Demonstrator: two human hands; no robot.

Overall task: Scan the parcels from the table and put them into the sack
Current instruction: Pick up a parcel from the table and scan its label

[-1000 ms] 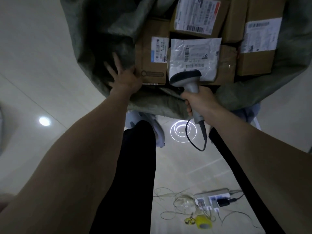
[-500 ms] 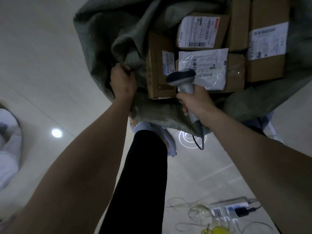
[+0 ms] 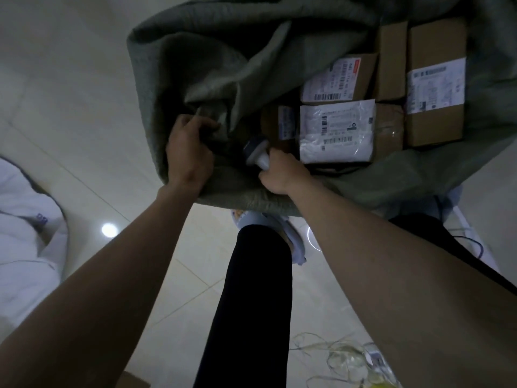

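1 grey-green sack (image 3: pixel 195 60) at 12 o'clock holds 5 visible parcels (image 3: pixel 337 130); 1 scanner (image 3: pixel 256 152), 2 hands (image 3: pixel 187 152), 1 white sack (image 3: pixel 25 219) at 9 o'clock.

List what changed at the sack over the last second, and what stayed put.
The left hand, open against a brown box a second ago, now grips the sack fabric and has pulled a fold across, hiding most of that box. The right hand still holds the scanner, now lower at the sack's near edge. The other parcels, including the white mailer, lie as before.
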